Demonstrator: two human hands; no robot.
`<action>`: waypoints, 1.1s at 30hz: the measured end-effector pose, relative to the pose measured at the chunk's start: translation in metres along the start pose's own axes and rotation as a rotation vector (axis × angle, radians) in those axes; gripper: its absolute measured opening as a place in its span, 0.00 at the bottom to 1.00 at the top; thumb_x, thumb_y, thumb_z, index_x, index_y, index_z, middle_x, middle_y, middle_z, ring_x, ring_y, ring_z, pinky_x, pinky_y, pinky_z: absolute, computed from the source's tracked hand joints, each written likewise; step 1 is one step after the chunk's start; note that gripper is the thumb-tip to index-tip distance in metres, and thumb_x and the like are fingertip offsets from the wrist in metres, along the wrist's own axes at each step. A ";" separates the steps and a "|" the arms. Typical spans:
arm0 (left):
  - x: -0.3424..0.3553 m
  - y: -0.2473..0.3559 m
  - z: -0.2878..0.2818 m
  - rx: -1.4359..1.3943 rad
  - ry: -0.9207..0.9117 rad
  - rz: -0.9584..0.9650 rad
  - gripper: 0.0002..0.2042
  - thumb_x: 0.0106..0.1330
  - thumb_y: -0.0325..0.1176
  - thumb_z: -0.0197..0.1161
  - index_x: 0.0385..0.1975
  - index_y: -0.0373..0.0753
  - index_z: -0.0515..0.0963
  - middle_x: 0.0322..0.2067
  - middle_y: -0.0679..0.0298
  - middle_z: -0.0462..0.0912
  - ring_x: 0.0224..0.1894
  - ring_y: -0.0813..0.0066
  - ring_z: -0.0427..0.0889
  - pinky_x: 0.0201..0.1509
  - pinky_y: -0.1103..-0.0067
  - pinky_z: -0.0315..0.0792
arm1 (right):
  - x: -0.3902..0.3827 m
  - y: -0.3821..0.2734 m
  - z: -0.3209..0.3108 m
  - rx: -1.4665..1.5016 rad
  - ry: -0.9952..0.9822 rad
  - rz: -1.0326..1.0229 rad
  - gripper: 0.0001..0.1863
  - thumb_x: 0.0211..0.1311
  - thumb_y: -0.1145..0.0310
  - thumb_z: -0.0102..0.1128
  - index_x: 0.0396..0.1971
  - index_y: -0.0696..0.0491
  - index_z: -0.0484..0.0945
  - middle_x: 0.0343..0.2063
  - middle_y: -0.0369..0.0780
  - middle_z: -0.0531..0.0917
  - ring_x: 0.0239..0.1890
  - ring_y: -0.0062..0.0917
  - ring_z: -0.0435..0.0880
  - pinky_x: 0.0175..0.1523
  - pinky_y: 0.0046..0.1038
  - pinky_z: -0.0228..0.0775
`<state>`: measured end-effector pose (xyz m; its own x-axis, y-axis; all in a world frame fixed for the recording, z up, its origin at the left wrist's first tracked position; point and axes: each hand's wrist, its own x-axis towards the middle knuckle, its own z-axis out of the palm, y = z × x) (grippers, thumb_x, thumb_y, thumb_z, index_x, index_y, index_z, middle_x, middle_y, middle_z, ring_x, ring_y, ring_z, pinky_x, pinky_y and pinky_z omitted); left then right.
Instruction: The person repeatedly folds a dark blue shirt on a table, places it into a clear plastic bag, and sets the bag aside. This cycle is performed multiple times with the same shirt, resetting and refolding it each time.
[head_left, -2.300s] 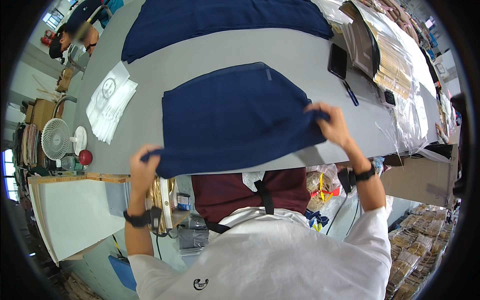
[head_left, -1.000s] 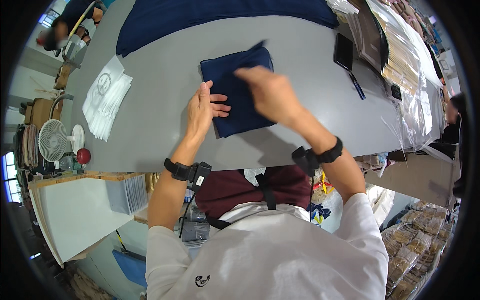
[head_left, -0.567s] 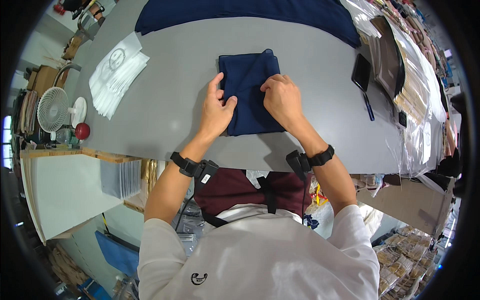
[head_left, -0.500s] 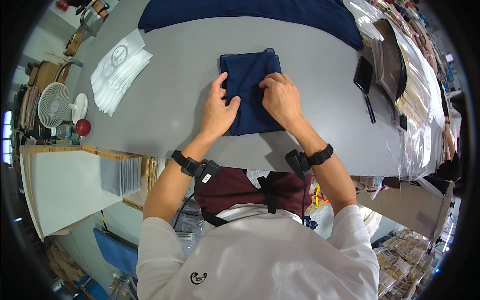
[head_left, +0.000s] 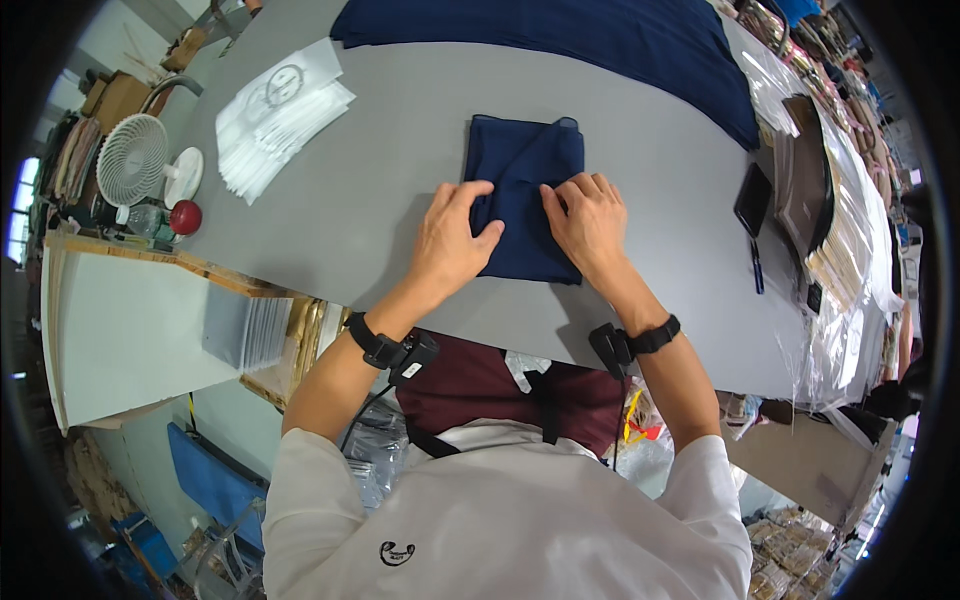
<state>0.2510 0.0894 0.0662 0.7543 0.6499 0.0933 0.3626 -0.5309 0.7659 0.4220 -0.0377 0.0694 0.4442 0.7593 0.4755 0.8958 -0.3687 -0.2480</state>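
A folded piece of dark navy cloth [head_left: 525, 235] lies flat on the grey table in front of me, with a diagonal crease across its upper part. My left hand [head_left: 452, 235] rests at its left edge, index finger and thumb apart and touching the fabric. On the right side of the cloth, my right hand [head_left: 592, 225] has its fingers bent and its thumb side resting on the fabric; no fabric shows gripped in it. Parts of both side edges are hidden under my hands.
A long navy cloth [head_left: 560, 35] spans the far edge of the grey table [head_left: 400, 120]. White plastic bags [head_left: 275, 130] lie at the left, near a small fan [head_left: 135, 160] and a red round object [head_left: 186, 217]. At the right are a phone [head_left: 752, 200], a pen [head_left: 757, 268] and clear-wrapped stacks [head_left: 850, 250].
My right hand has shifted from the upper middle of the cloth to its right edge, and its fingers have loosened. The whole view has turned slightly.
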 end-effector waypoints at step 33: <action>0.032 -0.135 -0.141 0.634 0.330 -0.004 0.10 0.66 0.24 0.61 0.44 0.38 0.85 0.39 0.48 0.82 0.44 0.45 0.83 0.53 0.59 0.76 | -0.072 0.036 -0.054 -0.023 -0.084 -0.041 0.27 0.64 0.70 0.65 0.64 0.52 0.78 0.68 0.47 0.75 0.71 0.44 0.71 0.78 0.56 0.53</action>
<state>0.1491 0.2587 0.0556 0.5842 0.7296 0.3556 0.6887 -0.6774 0.2584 0.4230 -0.1344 0.0716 0.4050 0.8161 0.4122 0.9139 -0.3474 -0.2100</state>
